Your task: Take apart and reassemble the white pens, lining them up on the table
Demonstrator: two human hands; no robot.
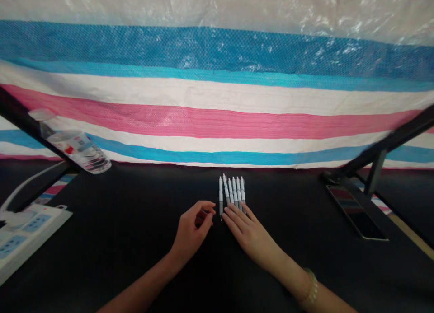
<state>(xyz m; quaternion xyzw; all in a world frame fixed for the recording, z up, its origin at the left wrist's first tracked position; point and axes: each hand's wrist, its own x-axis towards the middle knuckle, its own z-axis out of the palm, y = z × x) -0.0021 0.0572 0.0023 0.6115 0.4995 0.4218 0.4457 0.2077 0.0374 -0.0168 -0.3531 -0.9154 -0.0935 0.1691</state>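
Several white click pens (233, 191) with grey grips lie side by side on the black table, their clicker ends pointing away from me. The leftmost pen (220, 195) is slightly apart from the others, and the one beside it tilts a little. My right hand (249, 229) rests with fingers stretched out over the lower ends of the pens, hiding most of their tips. Just left of the row, my left hand (193, 225) hovers with loosely curled fingers, thumb and index apart, and nothing visible in it. It does not touch the pens.
A power strip (34, 231) with a white plug lies at the left edge. A clear water bottle (79, 148) leans by a black bar at the back left. To the right is a phone (356, 213) beside a black support. A striped plastic sheet (217, 123) hangs behind the table.
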